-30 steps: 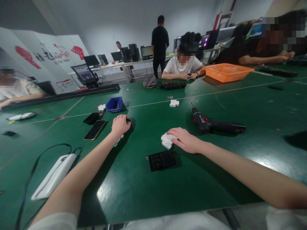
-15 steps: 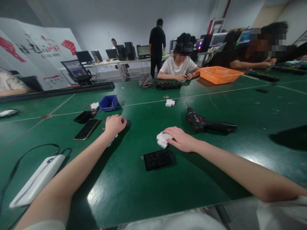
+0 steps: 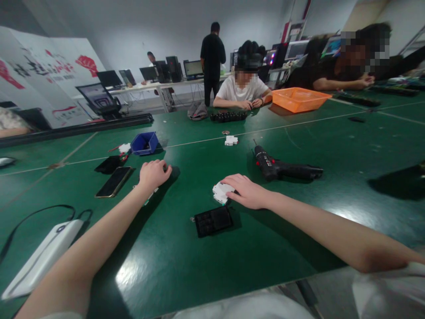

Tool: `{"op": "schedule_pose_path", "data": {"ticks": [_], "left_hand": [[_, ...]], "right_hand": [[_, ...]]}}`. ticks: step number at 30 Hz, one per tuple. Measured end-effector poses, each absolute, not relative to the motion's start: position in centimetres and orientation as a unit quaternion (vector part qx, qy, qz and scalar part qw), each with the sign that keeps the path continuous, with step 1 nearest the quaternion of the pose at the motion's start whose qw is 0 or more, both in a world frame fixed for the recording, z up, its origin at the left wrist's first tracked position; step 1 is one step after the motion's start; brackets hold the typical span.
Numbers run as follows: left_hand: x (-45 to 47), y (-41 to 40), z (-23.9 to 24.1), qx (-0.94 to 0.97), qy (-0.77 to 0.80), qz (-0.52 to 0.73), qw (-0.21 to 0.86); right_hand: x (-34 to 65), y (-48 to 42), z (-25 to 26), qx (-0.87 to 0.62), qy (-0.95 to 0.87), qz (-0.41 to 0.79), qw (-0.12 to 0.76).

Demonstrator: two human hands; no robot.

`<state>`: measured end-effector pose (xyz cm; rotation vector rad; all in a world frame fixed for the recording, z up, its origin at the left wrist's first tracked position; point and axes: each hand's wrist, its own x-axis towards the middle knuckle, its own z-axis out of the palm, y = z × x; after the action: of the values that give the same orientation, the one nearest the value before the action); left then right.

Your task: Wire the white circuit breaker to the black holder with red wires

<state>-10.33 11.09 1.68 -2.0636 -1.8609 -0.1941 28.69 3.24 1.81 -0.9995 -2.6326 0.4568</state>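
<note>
My right hand [image 3: 245,190] rests its fingers over the right side of a white circuit breaker [image 3: 222,193] with a stepped plastic body, gripping it against the green table. Just below that lies a flat black case [image 3: 213,221] with a small metal ring. My left hand [image 3: 154,173] is low over the table with its fingers curled in; what they hold, if anything, is hidden. Beneath its wrist, partly covered, a white and green piece [image 3: 151,195] shows. A second white circuit breaker [image 3: 231,140] lies farther off.
A black cordless drill [image 3: 282,168] lies on the right. To the left are a blue bin [image 3: 145,143], a phone [image 3: 115,182], a black pouch [image 3: 108,164] and a white power bank [image 3: 44,257] with a cable. An orange basket [image 3: 299,98] stands near a person [image 3: 242,91] seated across.
The view has shifted slightly, so the table things appear a little farther left. My left hand has moved slightly, its fingertips looking a bit less tucked. My right hand stays on the circuit breaker.
</note>
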Motion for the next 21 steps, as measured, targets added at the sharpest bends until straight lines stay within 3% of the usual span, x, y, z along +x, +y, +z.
{"op": "schedule_pose_path", "data": {"ticks": [13,21], "left_hand": [[-9.6,10.43,2.05,-0.698,-0.685,-0.075,0.194],[-10.39,10.47,2.15,-0.725,-0.679,-0.031,0.112]], "right_hand": [[28.72,3.16,1.99,-0.345,-0.914,0.161,0.14],[28.78,3.03,2.13,-0.342,-0.914,0.158,0.149]]}}
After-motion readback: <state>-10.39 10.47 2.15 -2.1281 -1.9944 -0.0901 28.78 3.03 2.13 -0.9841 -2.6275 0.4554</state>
